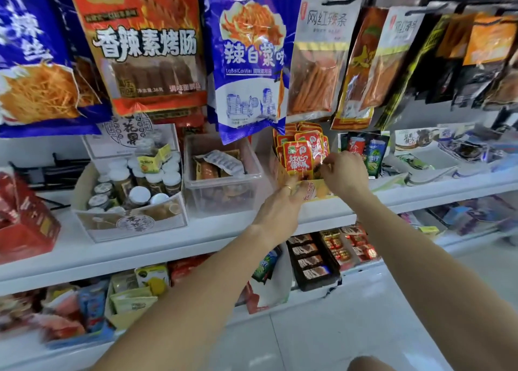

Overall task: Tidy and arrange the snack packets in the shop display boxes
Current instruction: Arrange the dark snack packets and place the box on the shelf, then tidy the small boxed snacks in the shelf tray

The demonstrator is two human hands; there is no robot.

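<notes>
While the red packets [298,157] are standing upright in rows in the yellow box [322,191] on the white shelf [224,230], both hands are reaching into that box. The right hand [343,174] is curling its fingers at the front row, pinching the edge of the frontmost red packet. The left hand [280,211] is resting against the box's front wall, its fingers bent over the rim; a ring [287,187] is showing on one finger, and whether it is gripping the wall or only pressing it cannot be told. Just left of the left hand, a clear tub [224,185] is holding a few loose packets. Further left, a carton of jars [134,191] is sitting on the same shelf. Right of the right hand, dark packets [364,152] are standing upright. Above both hands, large bags [246,56] are hanging from hooks. Below the arms, a black tray [311,261] is lying on a lower shelf.
</notes>
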